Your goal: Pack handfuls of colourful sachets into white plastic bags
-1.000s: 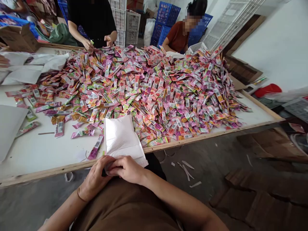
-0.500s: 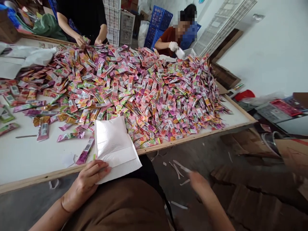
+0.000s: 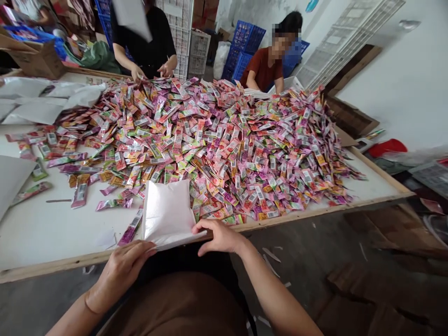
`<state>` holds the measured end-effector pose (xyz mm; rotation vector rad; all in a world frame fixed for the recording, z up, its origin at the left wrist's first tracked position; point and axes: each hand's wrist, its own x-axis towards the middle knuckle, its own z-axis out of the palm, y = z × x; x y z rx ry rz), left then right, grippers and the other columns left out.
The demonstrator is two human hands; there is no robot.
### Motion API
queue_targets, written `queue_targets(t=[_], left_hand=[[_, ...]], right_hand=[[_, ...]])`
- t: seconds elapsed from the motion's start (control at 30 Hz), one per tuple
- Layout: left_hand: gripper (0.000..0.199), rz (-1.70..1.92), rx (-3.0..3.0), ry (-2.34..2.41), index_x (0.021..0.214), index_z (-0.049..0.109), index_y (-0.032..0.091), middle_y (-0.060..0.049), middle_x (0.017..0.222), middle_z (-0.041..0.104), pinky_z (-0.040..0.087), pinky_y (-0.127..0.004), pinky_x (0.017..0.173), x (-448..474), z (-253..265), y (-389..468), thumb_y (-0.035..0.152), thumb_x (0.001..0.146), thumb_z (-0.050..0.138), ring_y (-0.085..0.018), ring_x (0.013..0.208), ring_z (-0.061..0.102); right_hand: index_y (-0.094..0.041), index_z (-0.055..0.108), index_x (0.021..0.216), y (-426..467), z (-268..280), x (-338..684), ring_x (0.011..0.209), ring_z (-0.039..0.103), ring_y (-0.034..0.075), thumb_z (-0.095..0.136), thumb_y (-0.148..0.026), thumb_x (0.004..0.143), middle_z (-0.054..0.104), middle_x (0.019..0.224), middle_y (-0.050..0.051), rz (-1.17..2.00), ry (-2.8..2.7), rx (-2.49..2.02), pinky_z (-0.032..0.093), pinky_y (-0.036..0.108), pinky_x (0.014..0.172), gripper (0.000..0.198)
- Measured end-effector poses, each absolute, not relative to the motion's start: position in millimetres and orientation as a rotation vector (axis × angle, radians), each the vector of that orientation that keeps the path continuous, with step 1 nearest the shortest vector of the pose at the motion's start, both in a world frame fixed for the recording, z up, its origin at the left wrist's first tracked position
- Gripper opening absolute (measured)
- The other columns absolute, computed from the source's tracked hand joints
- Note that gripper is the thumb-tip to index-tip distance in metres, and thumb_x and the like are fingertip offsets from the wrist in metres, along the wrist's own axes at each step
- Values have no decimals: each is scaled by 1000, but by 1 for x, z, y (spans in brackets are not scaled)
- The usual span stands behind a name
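Note:
A white padded mailer [image 3: 168, 210] lies at the table's front edge, plump in its upper part, with its bottom flap folded up along the near side. My left hand [image 3: 128, 261] pinches the flap's left end. At the right end, my right hand [image 3: 222, 238] curls its fingers over the flap's corner, with the thumb lower down. Just left of the mailer is a purple stick sachet [image 3: 130, 228]. Behind it spreads a big heap of colourful stick sachets [image 3: 224, 154].
Filled white mailers [image 3: 38, 109] lie at the back left, and a white sheet-like piece [image 3: 14, 179] sits at the left edge. Two people work across the table [image 3: 35, 233]: a black shirt [image 3: 145, 44] and a red-brown shirt [image 3: 257, 65]. Flattened cardboard [image 3: 378, 298] covers the floor at right.
My right hand has come from the right, where it was blurred beside a white strip, to the mailer. The mailer's flap is now folded over. The view has shifted left.

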<state>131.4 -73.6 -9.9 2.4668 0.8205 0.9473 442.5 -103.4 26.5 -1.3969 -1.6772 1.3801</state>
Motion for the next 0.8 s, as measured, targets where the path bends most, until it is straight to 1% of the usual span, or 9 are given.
queue_targets(t=[0.1, 0.27, 0.33, 0.47, 0.57, 0.63, 0.7, 0.73, 0.8], left_hand=[[16, 1034, 2502, 929, 107, 62, 20, -3, 85, 75, 55, -21, 72, 135, -7, -68, 27, 93, 61, -15, 73, 73], [20, 990, 2512, 1093, 99, 59, 22, 1, 71, 72, 50, -19, 52, 134, 10, -70, 40, 96, 52, -12, 50, 66], [20, 951, 2519, 1055, 99, 60, 23, 2, 68, 72, 51, -19, 54, 131, 13, -76, 41, 96, 53, -13, 51, 67], [27, 893, 2486, 997, 103, 64, 24, 1, 82, 76, 54, -18, 69, 123, 8, -86, 47, 91, 59, -15, 68, 73], [24, 936, 2436, 985, 95, 67, 25, 3, 78, 75, 54, -18, 68, 120, 4, -86, 47, 90, 61, -14, 63, 72], [25, 936, 2379, 1067, 90, 68, 25, 4, 71, 73, 52, -18, 61, 121, 3, -83, 48, 91, 58, -13, 57, 69], [27, 838, 2290, 1214, 79, 65, 24, 6, 60, 68, 46, -18, 49, 123, 2, -81, 49, 89, 59, -12, 49, 65], [29, 769, 2236, 1296, 72, 62, 24, 7, 54, 64, 42, -18, 44, 125, 2, -81, 48, 88, 59, -12, 46, 61], [35, 638, 2118, 1453, 61, 52, 24, 7, 46, 54, 38, -19, 43, 129, 5, -82, 48, 86, 60, -11, 42, 54]], right_hand=[[-19, 69, 77, -110, 19, 432, 78, 65, 18, 82, -39, 71, 70, 82, 2, 1243, -1420, -1414, 49, 28, 74, 25], [-18, 64, 74, -123, 29, 408, 67, 57, 13, 75, -31, 78, 62, 70, -3, 1220, -1185, -1433, 45, 23, 65, 18], [-18, 65, 74, -133, 33, 407, 68, 56, 13, 75, -29, 79, 62, 70, -4, 1183, -1218, -1482, 44, 22, 67, 15], [-18, 69, 77, -154, 24, 407, 72, 61, 15, 77, -28, 78, 69, 74, -1, 1127, -1321, -1536, 44, 23, 72, 13], [-19, 68, 85, -161, 13, 404, 76, 62, 15, 71, -28, 84, 70, 80, 0, 1035, -1387, -1592, 43, 23, 74, 9], [-19, 62, 79, -161, 9, 402, 67, 55, 13, 66, -30, 87, 62, 71, -2, 948, -1384, -1668, 40, 23, 67, 14], [-20, 51, 67, -158, 8, 398, 58, 44, 11, 61, -33, 89, 48, 60, -5, 875, -1339, -1740, 33, 23, 59, 28], [-20, 45, 63, -157, 8, 396, 56, 38, 11, 58, -34, 90, 42, 57, -6, 853, -1307, -1767, 30, 24, 56, 33], [-21, 37, 60, -154, 9, 393, 54, 33, 10, 54, -37, 91, 35, 54, -6, 833, -1244, -1807, 26, 24, 54, 39]])
